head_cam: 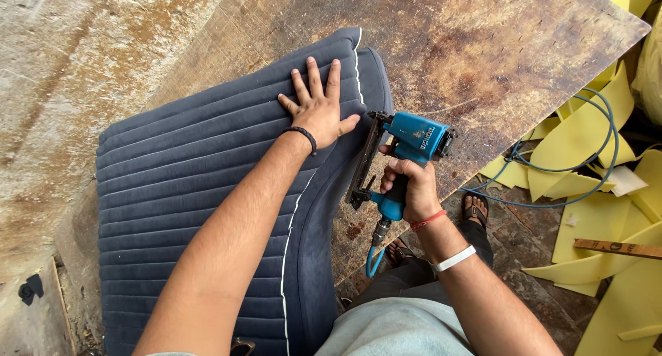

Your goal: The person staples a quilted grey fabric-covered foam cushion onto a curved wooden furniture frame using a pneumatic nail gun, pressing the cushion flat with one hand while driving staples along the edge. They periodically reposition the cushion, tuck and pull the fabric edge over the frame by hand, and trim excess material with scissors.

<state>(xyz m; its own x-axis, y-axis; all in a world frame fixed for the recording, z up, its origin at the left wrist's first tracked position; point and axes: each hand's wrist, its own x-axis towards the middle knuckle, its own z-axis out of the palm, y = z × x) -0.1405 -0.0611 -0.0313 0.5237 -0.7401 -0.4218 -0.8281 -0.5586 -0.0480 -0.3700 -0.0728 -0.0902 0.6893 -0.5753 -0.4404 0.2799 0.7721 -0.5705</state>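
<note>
Here, at the left of the frame, a dark blue ribbed cushion [186,211] with white piping lies on the worn, stained wooden desk [483,46], running from the lower left up toward the top centre. The left hand [318,108] rests flat on the cushion's upper end, palm down, fingers spread wide; a black band sits at its wrist. Just to the right of it, the right hand [410,187] is wrapped closed about the grip of a blue pneumatic staple gun [400,156], whose long dark magazine lies against the cushion's side edge. A red thread and a white band circle that wrist. From the bottom of the gun a blue air hose [572,156] leads off and loops over the floor at the right of the frame, among yellow foam offcuts [593,135]. Below the desk edge, a sandalled foot [474,208] stands on the floor.
</note>
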